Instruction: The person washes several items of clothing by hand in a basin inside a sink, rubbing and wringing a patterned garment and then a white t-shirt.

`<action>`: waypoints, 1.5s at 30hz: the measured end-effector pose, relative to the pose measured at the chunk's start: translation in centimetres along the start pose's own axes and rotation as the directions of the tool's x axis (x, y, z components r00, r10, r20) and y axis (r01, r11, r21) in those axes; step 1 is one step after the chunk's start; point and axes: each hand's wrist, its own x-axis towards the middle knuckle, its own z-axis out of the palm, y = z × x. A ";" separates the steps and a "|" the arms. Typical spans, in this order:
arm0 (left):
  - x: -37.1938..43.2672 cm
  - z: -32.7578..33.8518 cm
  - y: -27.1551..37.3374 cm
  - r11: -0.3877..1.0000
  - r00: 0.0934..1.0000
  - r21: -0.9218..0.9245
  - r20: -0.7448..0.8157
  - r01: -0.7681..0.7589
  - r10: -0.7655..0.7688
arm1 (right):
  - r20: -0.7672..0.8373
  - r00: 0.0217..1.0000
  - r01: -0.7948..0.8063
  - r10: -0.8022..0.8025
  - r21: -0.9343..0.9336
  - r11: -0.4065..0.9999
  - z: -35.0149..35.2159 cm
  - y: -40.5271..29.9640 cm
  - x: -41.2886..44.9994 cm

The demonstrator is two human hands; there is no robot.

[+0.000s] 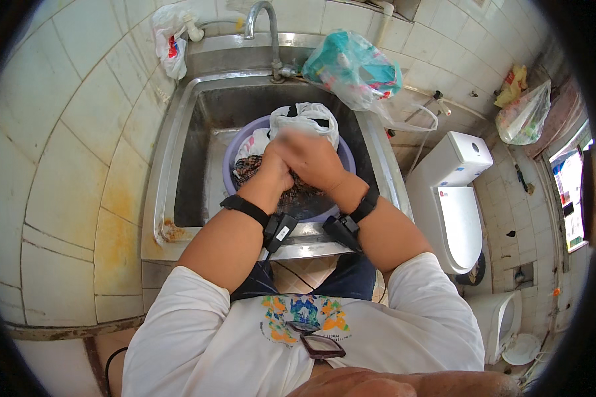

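Both my hands meet over a purple plastic basin (227, 171) inside a stainless steel sink. My left hand (277, 166) and my right hand (314, 158) are closed together on a bunched white cloth (305, 115) with black patches. This cloth bulges up just beyond my knuckles; a blur covers my fingertips, so the exact hold is hidden. Below my hands, a dark checked cloth (246, 167) lies in water in the basin. Another white cloth with pink marks (254, 144) rests at the basin's left side.
A curved metal faucet (274, 37) rises behind the basin at the steel sink's (188, 149) back edge. Teal-and-clear plastic bags (355, 69) sit at the back right corner. One white plastic bag (171, 44) hangs at the left wall. Right of the sink stands a white toilet (459, 228).
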 end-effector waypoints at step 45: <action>0.1 -0.3 3.8 0.868 0.769 0.098 -0.424 -0.487 0.479 | 0.222 0.972 -0.095 0.082 0.049 0.994 1.3 5.7 -1.3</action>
